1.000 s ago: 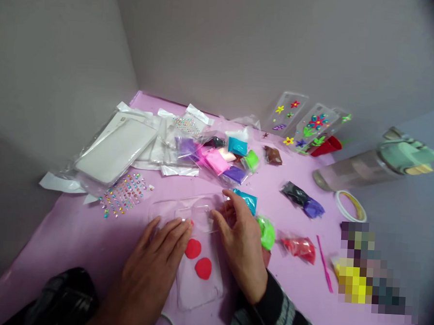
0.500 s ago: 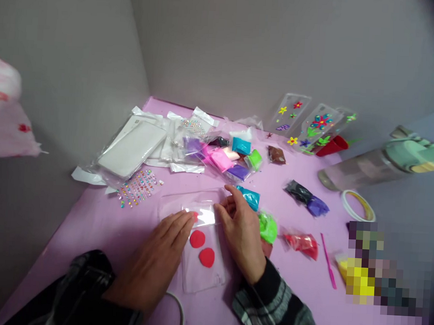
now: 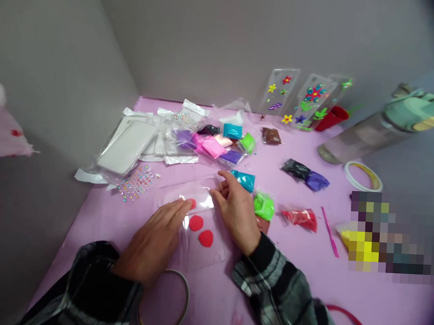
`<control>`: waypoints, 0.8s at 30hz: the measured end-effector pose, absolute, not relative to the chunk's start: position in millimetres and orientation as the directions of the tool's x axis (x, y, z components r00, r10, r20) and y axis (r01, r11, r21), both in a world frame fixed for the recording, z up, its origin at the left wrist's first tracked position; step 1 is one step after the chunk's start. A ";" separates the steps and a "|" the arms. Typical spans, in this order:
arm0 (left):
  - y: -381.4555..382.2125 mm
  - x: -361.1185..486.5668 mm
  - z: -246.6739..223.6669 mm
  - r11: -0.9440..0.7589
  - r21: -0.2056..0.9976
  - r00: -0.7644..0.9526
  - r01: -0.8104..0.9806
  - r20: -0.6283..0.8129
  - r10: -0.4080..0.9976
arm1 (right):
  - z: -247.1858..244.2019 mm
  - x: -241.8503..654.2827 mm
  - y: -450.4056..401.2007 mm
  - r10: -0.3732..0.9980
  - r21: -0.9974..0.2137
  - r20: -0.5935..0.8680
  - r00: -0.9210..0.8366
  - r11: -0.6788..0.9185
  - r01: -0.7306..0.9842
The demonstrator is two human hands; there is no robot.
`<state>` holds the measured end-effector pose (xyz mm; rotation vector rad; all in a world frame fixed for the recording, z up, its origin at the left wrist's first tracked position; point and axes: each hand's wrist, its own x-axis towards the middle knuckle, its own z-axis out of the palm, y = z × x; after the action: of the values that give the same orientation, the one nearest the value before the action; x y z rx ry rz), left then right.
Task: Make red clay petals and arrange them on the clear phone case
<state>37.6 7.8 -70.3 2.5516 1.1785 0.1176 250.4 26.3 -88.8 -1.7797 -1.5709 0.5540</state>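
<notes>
My left hand (image 3: 156, 239) lies with its fingers stretched flat and together, the fingertips over a small red piece (image 3: 193, 204) that they partly cover. Beneath the fingers is clear plastic (image 3: 200, 211) with a bright glare on it. My right hand (image 3: 238, 212) is at the right edge of this plastic, thumb and curled fingers around it. Two flat red discs (image 3: 196, 223), which look like soft clay, lie in a row below, on a clear phone case (image 3: 206, 259). Where the clear layers overlap, their edges are hard to make out.
Several coloured clay packets (image 3: 212, 145) and bagged white phone cases (image 3: 128, 145) lie behind. Gem stickers (image 3: 136, 182) are left. Decorated clear cases (image 3: 281, 90) lean on the wall. At right are a bottle (image 3: 356, 136), tape roll (image 3: 363, 176) and pink tool (image 3: 330, 231). A ring (image 3: 187, 296) is in front.
The view has shifted, so the table things appear higher, and a ring and a red band show at the front. Both hands keep nearly the same place on the clear plastic.
</notes>
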 end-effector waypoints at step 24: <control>6.1 49.7 -71.3 -0.700 0.071 0.690 0.711 0.121 0.713 | -82.1 245.1 22.4 0.970 -0.692 0.198 0.139 0.038 0.721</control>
<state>49.7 6.1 -71.3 2.8709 1.2096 0.2177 245.1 22.4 -82.1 -1.7379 -1.6367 0.4654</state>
